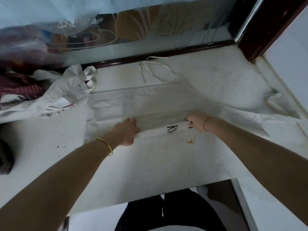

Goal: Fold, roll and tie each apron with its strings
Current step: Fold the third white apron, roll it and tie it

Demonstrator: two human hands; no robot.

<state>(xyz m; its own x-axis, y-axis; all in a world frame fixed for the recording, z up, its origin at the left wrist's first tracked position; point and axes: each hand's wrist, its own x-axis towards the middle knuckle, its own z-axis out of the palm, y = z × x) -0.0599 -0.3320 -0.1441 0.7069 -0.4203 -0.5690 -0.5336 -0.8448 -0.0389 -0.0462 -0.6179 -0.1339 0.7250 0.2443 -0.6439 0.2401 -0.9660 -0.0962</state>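
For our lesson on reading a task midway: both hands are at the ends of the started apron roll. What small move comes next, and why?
Probably turn the roll forward, away from the body. The left hand and right hand hold its ends, the apron lies flat beyond it, and the strings lie loose at the far edge, not yet needed.

White apron (150, 100) flat on counter, near edge rolled, strings trailing behind
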